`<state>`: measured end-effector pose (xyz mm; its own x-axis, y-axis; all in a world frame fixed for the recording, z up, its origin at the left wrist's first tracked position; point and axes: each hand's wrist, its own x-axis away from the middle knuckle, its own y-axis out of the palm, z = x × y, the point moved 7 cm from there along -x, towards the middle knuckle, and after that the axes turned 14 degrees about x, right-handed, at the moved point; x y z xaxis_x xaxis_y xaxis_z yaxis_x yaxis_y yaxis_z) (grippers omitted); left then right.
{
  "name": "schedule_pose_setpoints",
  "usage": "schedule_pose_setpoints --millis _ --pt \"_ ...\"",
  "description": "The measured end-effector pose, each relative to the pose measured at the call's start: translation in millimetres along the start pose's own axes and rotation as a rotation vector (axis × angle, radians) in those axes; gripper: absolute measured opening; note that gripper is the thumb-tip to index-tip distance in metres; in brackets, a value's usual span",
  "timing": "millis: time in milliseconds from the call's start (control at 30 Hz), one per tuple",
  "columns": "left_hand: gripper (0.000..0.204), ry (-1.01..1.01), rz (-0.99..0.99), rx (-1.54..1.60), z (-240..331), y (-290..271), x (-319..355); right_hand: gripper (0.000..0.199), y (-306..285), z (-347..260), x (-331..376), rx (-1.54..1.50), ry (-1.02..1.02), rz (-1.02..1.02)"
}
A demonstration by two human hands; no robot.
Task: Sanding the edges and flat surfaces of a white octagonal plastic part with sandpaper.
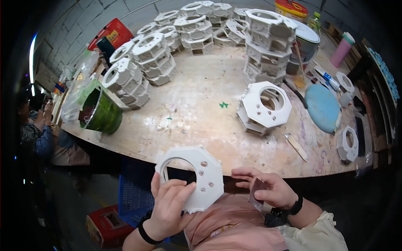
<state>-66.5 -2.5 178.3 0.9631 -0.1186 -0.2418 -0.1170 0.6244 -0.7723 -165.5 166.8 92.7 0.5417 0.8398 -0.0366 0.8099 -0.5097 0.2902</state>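
Note:
In front of my lap, at the table's near edge, my left hand [168, 205] is closed on a white octagonal casting [209, 178]. Its fingers reach through the large round opening, and several small holes pierce the flat face beside it. To the right, my right hand [276, 190] pinches a small folded piece of brownish-red sandpaper [257, 194] between thumb and fingers. The sandpaper is apart from the casting. Beyond, another white octagonal casting [274, 115] rests on the table, with a small knife [296, 147] with a pale handle lying near it.
White castings stand stacked at the back left [153, 54] and back right [266, 62] of the wooden table [197, 108]. A green bucket [102, 113] is at left. A blue round pad [322, 108] and a pink bottle [341, 51] are at right. Another person [42, 134] sits far left.

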Motion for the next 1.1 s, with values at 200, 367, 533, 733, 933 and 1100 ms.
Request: schedule_pose_setpoints --millis 200,367,533,733,933,1100 --pt "0.055 0.051 -0.117 0.195 6.7 55.8 30.6 0.019 26.5 23.8 19.0 -0.507 0.339 -0.042" --pt "0.052 0.051 -0.157 0.25 8.3 65.9 40.9 0.032 29.1 50.3 43.5 -0.738 0.135 -0.221" --pt "0.044 0.041 -0.143 0.299 9.8 67.9 44.0 0.02 28.7 79.5 54.2 -0.687 0.21 -0.203" --pt "0.087 0.099 0.31 0.385 -7.4 61.4 54.7 0.016 33.6 59.5 29.5 -0.8 0.149 -0.077" --pt "0.117 -0.42 0.399 1.443 -38.9 107.1 64.5 0.013 24.6 59.4 20.5 -0.72 0.059 -0.044" --pt "0.108 -0.436 0.339 1.491 -38.4 126.1 64.8 0.016 22.1 64.8 16.0 -0.659 0.047 0.038"
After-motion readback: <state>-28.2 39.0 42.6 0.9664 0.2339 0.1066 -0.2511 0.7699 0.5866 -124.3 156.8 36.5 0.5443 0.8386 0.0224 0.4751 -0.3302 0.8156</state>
